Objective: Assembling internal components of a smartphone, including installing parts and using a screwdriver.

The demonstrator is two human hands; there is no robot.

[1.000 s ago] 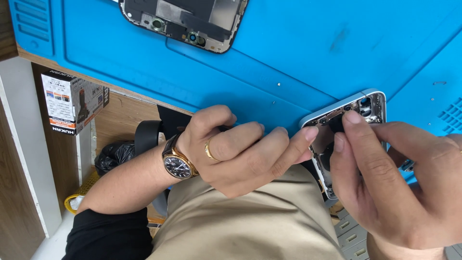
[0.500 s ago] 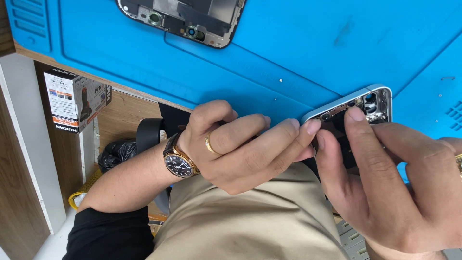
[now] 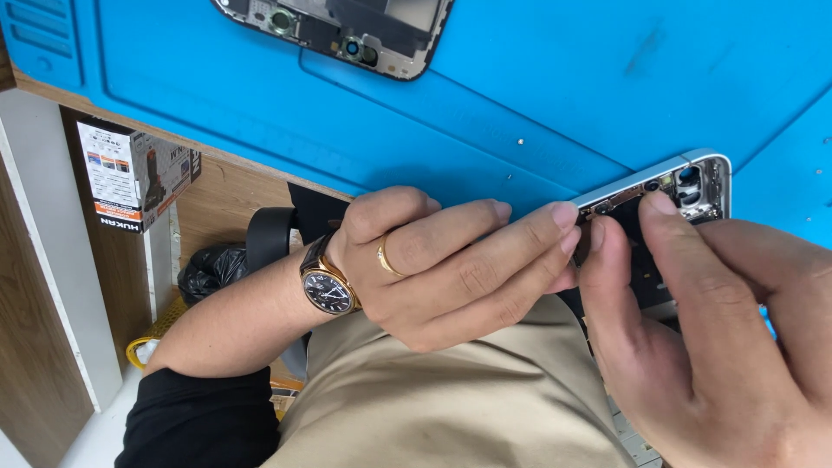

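Opened phone frame (image 3: 685, 186), silver-rimmed, lay at near right edge of blue mat (image 3: 537, 78); pinched along its rim by left hand (image 3: 442, 264), fingers closed on it; pressed inside by right hand (image 3: 711, 347), thumb and forefinger nearly shut, any small part between them hidden; might slip off mat's edge under uneven pressure, or small component might drop unseen. Counted: two opened phones, second phone (image 3: 338, 30) at far edge; one wristwatch (image 3: 328, 286); one gold ring (image 3: 387, 257); one cardboard box (image 3: 130, 173).

We look down on a bench (image 3: 217, 186) of pale wood under a blue work mat (image 3: 537, 78). Beneath its edge stand a white panel (image 3: 52, 260), a small printed carton (image 3: 130, 173) and what may be a black bag (image 3: 212, 269).
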